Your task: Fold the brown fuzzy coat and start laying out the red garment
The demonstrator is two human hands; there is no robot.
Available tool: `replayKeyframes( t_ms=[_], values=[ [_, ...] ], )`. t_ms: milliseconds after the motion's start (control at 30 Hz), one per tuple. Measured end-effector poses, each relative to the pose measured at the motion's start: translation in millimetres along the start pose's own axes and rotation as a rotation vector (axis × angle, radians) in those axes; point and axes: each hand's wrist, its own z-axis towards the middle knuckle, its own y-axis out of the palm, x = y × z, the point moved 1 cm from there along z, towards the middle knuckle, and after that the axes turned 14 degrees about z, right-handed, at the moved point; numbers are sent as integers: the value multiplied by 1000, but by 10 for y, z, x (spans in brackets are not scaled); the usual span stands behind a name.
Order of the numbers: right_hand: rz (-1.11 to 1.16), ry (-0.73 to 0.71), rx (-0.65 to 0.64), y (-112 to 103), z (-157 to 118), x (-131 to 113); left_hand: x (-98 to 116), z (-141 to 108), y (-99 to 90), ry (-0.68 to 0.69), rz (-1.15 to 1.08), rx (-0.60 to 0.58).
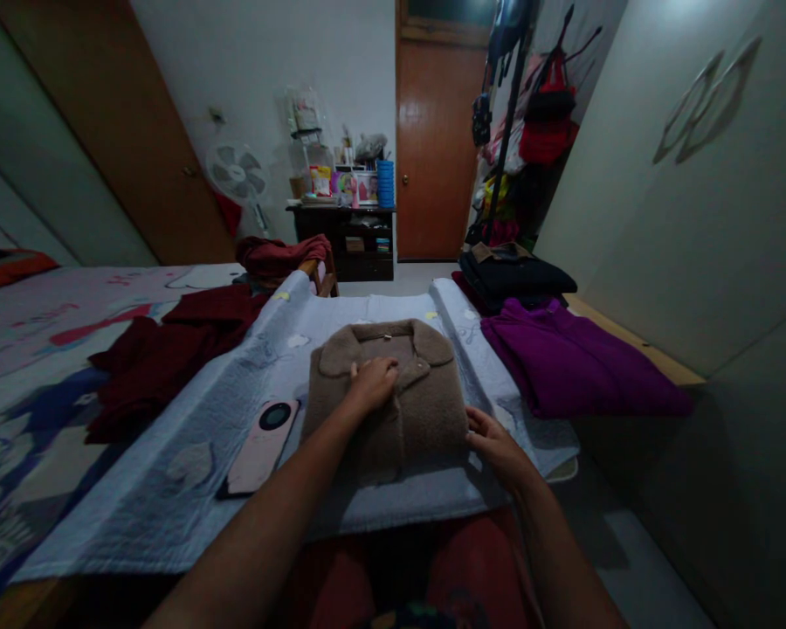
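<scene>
A brown fleecy garment [432,428] lies folded into a rectangle on the pale blue quilted cloth [360,515], its collar at the far side. On its upper middle, just below the collar, rests my left hand [373,384], palm down with the fingers somewhat bent and apart. My right hand [498,445] is at the garment's right edge, fingers loosely curved and touching the side; whether they pinch the fabric is hard to see. Left of the garment is a pink phone [258,454] with a round black camera area.
A folded purple garment [582,362] lies at the right, with dark folded clothes [517,275] behind it. Dark red clothing [170,349] spreads over the patterned bed at the left. Farther back stand a fan [239,175], a dark shelf [344,245] and a wooden door [438,148].
</scene>
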Motion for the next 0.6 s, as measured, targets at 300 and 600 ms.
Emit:
replayKeyframes(
  t_ms=[300, 600],
  values=[
    [39, -22, -32, -34, 94, 133, 316, 325, 112, -28, -90, -31],
    [-118, -49, 81, -14, 87, 223, 251, 250, 140, -84, -197, 112]
  ],
)
